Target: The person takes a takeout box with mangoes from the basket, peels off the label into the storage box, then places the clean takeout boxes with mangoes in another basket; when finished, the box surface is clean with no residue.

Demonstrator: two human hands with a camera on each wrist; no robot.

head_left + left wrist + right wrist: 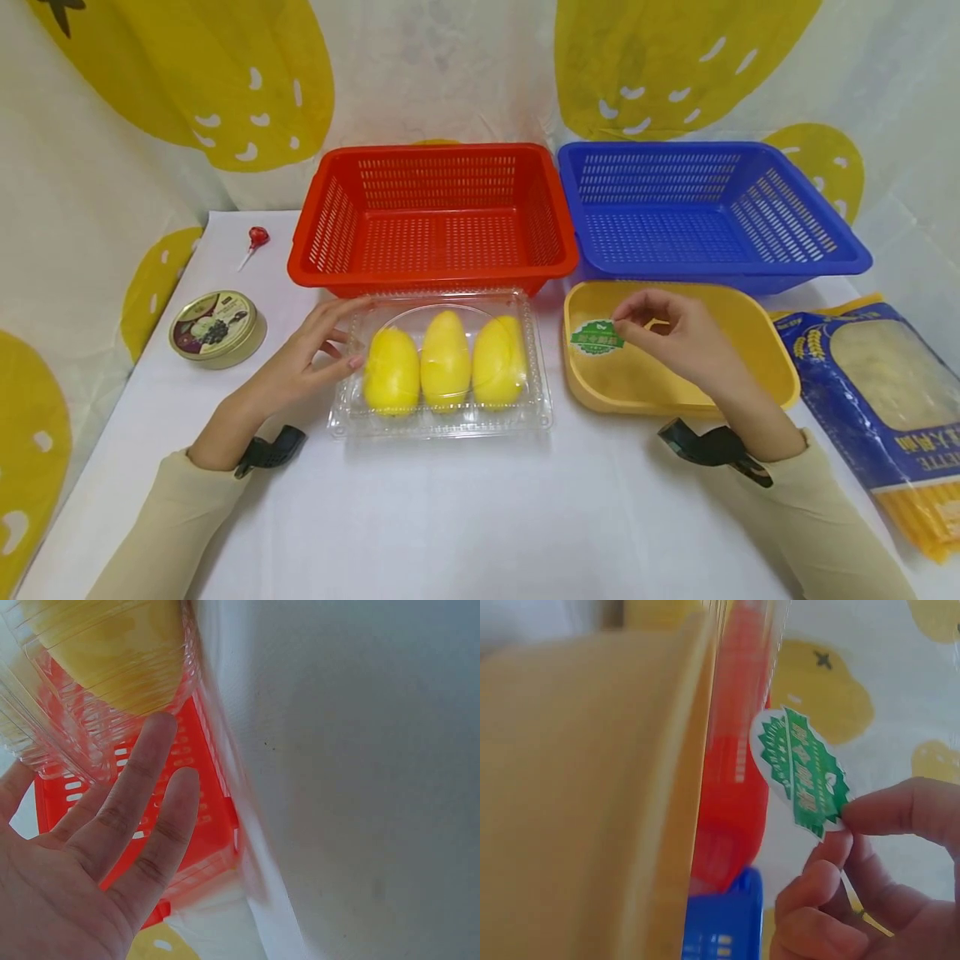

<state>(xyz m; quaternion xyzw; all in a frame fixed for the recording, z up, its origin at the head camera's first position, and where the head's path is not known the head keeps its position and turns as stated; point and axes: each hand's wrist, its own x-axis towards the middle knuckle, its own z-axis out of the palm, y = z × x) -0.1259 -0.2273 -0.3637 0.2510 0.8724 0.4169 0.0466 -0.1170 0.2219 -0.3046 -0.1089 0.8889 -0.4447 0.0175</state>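
My right hand (678, 337) pinches a green-and-white oval sticker (799, 776) by its edge, between thumb and fingertips. The sticker is held above a yellow plastic basin (697, 396), overlapping its left side in the head view. My left hand (288, 367) rests its fingers at the left side of a clear plastic clamshell box (536, 387), the fingers spread and fairly straight. Inside the box lie three yellow mangoes (446, 362) side by side under the lid. In the left wrist view the fingertips (161, 731) lie against the box wall.
Behind the box stands a red basket (442, 271), and a blue basket (720, 267) beside it. At the left are a round tin (217, 329) and a red lollipop (258, 237). A blue pasta packet (855, 400) lies at the right edge of the white-covered table (480, 517).
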